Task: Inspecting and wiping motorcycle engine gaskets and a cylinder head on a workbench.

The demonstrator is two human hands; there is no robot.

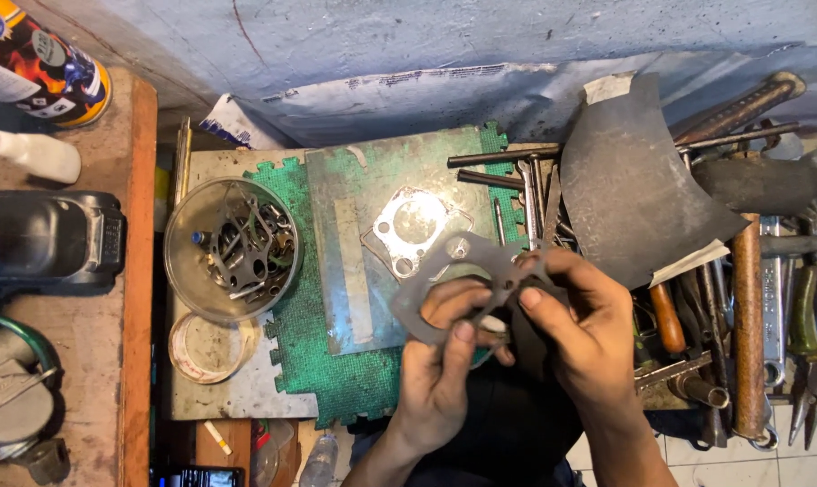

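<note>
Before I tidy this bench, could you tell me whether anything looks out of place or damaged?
Mostly clutter: the tools at right lie heaped crosswise, and the dark sheet over them is cut ragged and curling. The grey gasket held in both hands shows no visible tear.

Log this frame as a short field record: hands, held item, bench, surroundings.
left hand: fingers pinch the lower edge of the grey gasket
right hand: fingers grip the gasket's right end
gasket: flat, dark grey, large round hole, held above the bench
metal plate: shiny, similar outline, lies on the steel sheet
green mat: under the sheet
clear round tub: holds small parts, left of the sheet
tools: hammers, wrenches, pliers piled at right
</note>
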